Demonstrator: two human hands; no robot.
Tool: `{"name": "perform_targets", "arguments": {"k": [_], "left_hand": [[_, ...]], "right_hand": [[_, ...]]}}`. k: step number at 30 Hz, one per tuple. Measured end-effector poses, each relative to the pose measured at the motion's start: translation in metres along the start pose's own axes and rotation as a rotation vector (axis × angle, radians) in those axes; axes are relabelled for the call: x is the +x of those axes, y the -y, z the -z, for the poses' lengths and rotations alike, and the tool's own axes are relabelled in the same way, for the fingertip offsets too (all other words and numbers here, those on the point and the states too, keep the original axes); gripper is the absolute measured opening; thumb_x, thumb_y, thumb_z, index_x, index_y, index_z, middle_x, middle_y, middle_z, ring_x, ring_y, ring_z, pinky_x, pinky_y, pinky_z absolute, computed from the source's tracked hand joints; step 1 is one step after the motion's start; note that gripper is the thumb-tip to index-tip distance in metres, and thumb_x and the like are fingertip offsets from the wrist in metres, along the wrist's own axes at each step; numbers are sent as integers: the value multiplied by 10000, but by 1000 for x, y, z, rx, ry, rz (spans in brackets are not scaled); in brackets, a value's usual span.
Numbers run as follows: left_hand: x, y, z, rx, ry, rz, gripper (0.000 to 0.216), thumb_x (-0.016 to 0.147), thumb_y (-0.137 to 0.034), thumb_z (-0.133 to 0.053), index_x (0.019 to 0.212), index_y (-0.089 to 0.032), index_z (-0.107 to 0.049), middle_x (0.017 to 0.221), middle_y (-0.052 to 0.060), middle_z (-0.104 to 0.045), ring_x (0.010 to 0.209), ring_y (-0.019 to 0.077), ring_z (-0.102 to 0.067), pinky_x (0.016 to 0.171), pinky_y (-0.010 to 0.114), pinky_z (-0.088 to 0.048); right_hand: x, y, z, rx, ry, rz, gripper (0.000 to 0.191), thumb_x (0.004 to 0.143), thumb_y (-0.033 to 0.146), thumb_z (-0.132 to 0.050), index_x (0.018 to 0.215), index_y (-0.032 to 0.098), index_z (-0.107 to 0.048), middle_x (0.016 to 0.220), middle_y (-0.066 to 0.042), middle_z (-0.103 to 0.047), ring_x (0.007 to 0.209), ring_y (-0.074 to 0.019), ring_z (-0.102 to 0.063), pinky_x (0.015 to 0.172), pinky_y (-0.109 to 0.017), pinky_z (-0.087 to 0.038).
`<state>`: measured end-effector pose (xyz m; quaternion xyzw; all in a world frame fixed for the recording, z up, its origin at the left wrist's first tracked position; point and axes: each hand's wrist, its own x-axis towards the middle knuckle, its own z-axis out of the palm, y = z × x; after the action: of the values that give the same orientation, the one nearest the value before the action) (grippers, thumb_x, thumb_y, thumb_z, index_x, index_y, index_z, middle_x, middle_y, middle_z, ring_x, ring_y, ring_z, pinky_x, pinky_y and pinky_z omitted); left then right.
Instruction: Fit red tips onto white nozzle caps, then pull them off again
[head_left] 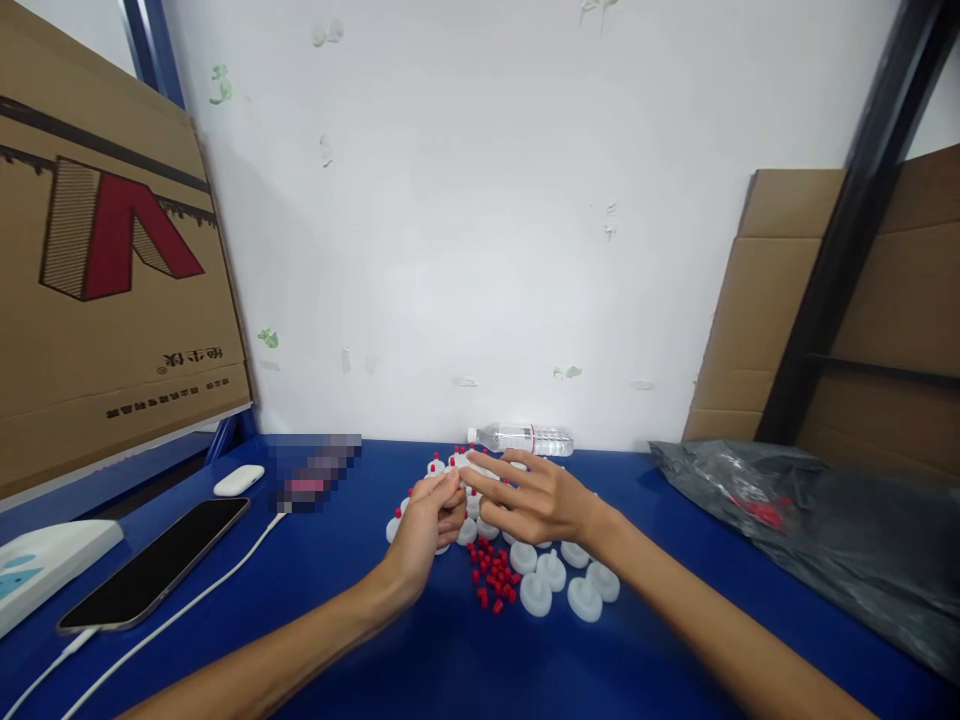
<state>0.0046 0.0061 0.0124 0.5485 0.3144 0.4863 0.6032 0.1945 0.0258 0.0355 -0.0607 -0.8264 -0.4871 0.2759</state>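
My left hand (429, 522) is closed, its thumb pressed over curled fingers; whatever lies in the grip is hidden. My right hand (536, 497) reaches across from the right with its fingers stretched out and apart, the tips close by the left thumb. I see nothing clearly held in it. Behind and under both hands, several white round plastic pieces with red caps (436, 464) stand grouped, partly covered. Loose red caps (493, 572) lie in a small heap below the hands. To their right are several white pieces with a bare spout (551, 571).
A clear plastic bottle (525, 440) lies along the white wall. On the left are a phone (157, 560), a white case (239, 480), white cables and a big cardboard box (112, 250). A grey plastic bag (825, 540) covers the table's right side.
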Motion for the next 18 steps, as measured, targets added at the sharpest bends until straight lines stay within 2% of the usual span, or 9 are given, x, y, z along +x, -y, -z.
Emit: {"name": "perform_targets", "arguments": {"k": [3, 6, 9, 12, 15, 18], "left_hand": [[-4, -3, -4, -43, 29, 77, 530, 797, -631, -614, 671, -214, -312, 531, -110, -206, 445, 42, -87, 400, 182, -68], [-3, -4, -2, 20, 54, 60, 510, 831, -640, -544, 676, -220, -300, 539, -103, -207, 455, 58, -86, 414, 202, -84], [-1, -4, 6, 408, 15, -161, 483, 931, -593, -395, 645, -212, -317, 549, -63, -280, 471, 89, -223, 468, 230, -189], [-1, -4, 14, 988, -77, -416, 412, 1017, -432, -282, 739, -193, -471, 686, 4, -500, 608, 149, -448, 590, 271, -291], [-2, -4, 18, 1325, -112, -483, 325, 1034, -344, -245, 909, -205, -511, 867, 30, -585, 702, 181, -540, 635, 291, -319], [-2, -4, 17, 1448, -92, -514, 271, 1031, -352, -282, 968, -209, -504, 942, 40, -598, 726, 188, -571, 619, 286, -321]], "right_hand": [[-1, -2, -1, 8, -91, 26, 212, 916, 124, -565, 725, 201, -618, 1240, -60, -689, 1270, -245, -566, 867, -346, -568], [-3, -3, -6, 32, -160, 18, 201, 903, 104, -574, 718, 177, -602, 1255, -90, -679, 1268, -266, -568, 859, -345, -571], [-5, -1, -11, 40, -106, -28, 174, 924, 101, -555, 775, 176, -608, 1287, -115, -658, 1251, -243, -580, 852, -325, -572], [-4, 3, -10, 40, -7, -63, 135, 940, 106, -553, 842, 181, -608, 1292, -129, -651, 1228, -220, -592, 854, -315, -575], [-4, 6, -7, 42, 37, -99, 129, 940, 77, -539, 903, 177, -611, 1253, -136, -669, 1190, -218, -614, 879, -341, -579], [-7, 5, -6, 76, 61, -149, 149, 951, 62, -512, 977, 157, -625, 1221, -131, -684, 1156, -219, -631, 896, -350, -581]]}}
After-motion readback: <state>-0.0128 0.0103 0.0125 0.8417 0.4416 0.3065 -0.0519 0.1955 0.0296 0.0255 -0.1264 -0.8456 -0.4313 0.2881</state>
